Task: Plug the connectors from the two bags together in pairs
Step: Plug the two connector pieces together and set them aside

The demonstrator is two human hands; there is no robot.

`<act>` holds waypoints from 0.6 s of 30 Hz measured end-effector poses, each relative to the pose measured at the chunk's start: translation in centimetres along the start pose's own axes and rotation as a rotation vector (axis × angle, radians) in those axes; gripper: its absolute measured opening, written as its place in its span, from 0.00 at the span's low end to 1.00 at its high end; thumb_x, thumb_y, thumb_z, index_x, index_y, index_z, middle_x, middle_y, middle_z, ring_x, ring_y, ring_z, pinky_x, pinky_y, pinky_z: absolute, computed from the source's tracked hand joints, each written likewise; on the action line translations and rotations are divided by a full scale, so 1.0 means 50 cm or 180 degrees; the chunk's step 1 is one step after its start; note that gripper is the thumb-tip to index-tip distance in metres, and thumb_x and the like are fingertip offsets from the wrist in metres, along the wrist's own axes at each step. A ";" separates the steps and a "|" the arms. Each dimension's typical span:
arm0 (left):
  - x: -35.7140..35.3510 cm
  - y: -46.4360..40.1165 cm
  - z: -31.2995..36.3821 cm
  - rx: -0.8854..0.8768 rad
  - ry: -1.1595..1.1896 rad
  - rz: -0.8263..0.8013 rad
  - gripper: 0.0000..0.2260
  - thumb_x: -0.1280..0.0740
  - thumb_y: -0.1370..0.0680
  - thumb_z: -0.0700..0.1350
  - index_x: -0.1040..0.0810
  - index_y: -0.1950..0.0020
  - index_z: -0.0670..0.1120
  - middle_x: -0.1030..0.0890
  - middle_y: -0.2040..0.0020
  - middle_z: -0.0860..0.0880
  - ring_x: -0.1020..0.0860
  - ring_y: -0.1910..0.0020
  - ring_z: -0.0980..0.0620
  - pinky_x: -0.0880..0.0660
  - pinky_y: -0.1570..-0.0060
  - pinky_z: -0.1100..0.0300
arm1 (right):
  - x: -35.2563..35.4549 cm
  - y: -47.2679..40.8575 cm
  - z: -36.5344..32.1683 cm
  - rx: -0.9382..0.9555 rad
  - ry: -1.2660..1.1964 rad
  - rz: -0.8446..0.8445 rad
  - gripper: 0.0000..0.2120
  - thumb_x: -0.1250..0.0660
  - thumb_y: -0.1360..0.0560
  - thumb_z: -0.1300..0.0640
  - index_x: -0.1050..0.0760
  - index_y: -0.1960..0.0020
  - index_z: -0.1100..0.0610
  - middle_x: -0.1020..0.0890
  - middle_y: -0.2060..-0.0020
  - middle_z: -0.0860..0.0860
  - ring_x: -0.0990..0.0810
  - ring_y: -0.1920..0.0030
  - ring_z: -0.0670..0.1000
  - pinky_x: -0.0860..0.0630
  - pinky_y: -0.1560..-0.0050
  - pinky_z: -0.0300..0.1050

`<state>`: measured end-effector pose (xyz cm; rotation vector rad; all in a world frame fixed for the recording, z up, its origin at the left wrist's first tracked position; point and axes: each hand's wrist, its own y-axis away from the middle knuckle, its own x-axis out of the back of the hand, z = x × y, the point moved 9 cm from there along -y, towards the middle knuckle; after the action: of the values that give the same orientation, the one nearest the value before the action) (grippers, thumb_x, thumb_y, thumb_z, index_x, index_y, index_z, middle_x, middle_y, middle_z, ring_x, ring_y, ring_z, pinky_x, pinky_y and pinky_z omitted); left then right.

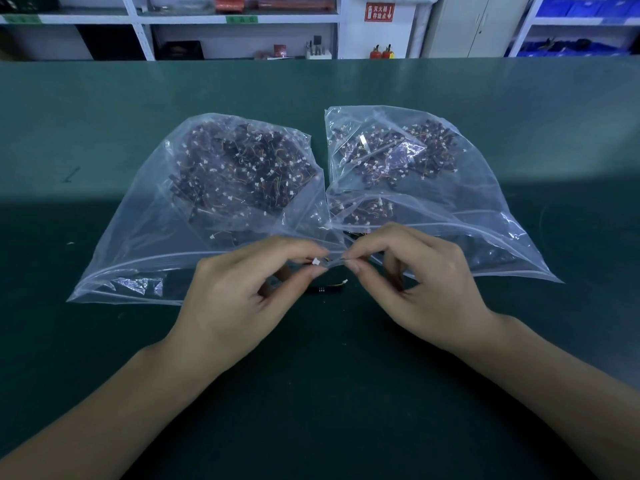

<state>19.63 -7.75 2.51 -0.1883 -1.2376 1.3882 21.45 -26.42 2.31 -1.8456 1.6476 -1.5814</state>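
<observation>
Left hand pinching a white connector, right hand pinching its mating connector, before two clear bags on the green bench

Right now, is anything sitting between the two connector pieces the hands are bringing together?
Nothing visible does. The left hand pinches a white connector, and the right hand pinches its mating piece right beside it, above the green table. The gap between them looks clear; whether they already touch is too small to tell.
</observation>
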 end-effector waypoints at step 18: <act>0.021 -0.004 -0.006 0.0265 0.0245 0.0255 0.05 0.24 0.19 0.48 0.14 0.49 0.47 0.16 0.54 0.61 0.16 0.62 0.56 0.22 0.70 0.61 | 0.004 0.002 -0.011 0.0022 -0.0200 0.0025 0.02 0.27 0.19 0.61 0.17 0.47 0.59 0.17 0.57 0.46 0.26 0.72 0.49 0.26 0.69 0.50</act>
<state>19.68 -6.82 3.12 -0.2333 -1.1170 1.4852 20.90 -26.37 2.58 -1.8632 1.6185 -1.5083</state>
